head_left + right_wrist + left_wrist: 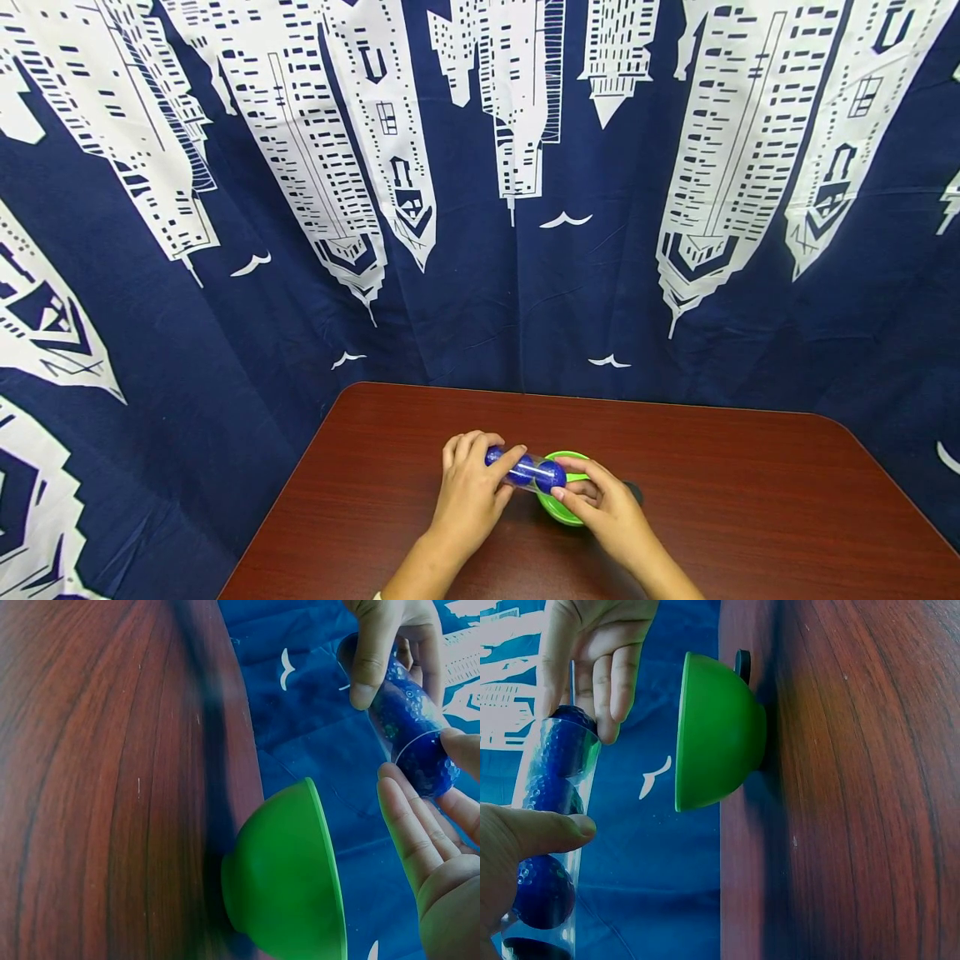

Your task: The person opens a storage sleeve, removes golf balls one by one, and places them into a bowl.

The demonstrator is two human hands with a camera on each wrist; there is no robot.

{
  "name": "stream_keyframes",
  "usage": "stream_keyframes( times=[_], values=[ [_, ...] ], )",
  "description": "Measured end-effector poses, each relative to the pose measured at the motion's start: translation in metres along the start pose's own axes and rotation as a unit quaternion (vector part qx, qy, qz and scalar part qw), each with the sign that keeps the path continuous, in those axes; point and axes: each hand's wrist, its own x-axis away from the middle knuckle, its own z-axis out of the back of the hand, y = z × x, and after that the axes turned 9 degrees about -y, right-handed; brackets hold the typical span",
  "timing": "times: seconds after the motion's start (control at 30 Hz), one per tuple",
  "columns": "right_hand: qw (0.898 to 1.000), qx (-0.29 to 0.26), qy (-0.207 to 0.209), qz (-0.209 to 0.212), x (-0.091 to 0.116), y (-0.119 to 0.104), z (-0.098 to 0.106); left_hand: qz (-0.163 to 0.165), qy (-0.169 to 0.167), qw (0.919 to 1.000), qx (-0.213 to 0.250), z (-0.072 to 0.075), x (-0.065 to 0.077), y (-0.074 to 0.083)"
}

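My left hand (471, 492) grips a clear tube (587, 769) holding several dimpled blue golf balls, its thumb lying across the wall. The tube slants down to the right in the head view, its mouth above a green bowl (561, 512). At that mouth, the end golf ball (427, 766) sticks partly out. My right hand (621, 518) pinches this ball, with the thumb on one side and fingers on the other. In the left wrist view the bowl (720, 735) stands upright on the table, apart from both hands. Most of its inside is hidden.
A dark round-edged object (635, 492) lies on the reddish-brown wooden table (360, 508) behind the bowl, mostly covered by my right hand. A navy cloth (480, 308) with white buildings and birds hangs past the table's far edge.
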Motion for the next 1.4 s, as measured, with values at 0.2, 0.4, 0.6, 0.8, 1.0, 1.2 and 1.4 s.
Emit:
stream_keyframes(
  times=[0.2, 0.4, 0.6, 0.8, 1.0, 1.2, 1.4],
  values=[
    [1.000, 0.006, 0.005, 0.011, 0.000, -0.001, 0.000, 0.005, 0.001, 0.9999, 0.009, -0.001, 0.001, 0.000],
    [1.000, 0.009, 0.011, 0.014, 0.001, -0.001, 0.000, 0.011, 0.006, 0.9995, 0.029, -0.004, 0.002, -0.002],
    [1.000, 0.019, 0.009, 0.022, 0.000, -0.001, 0.000, 0.021, 0.012, 0.9987, 0.045, -0.007, 0.004, -0.003],
    [0.999, 0.037, 0.023, 0.032, 0.000, -0.001, 0.001, 0.028, 0.020, 0.9972, 0.067, -0.011, 0.005, -0.004],
    [0.995, 0.072, 0.041, 0.057, 0.000, 0.001, 0.004, 0.045, 0.026, 0.9942, 0.094, -0.015, 0.006, -0.007],
    [0.993, 0.076, 0.050, 0.074, -0.001, 0.002, 0.009, 0.084, 0.012, 0.9857, 0.145, -0.016, 0.006, -0.011],
    [0.989, 0.110, 0.058, 0.082, -0.002, 0.004, 0.014, 0.132, 0.014, 0.9717, 0.196, -0.020, 0.006, -0.017]
  ],
)
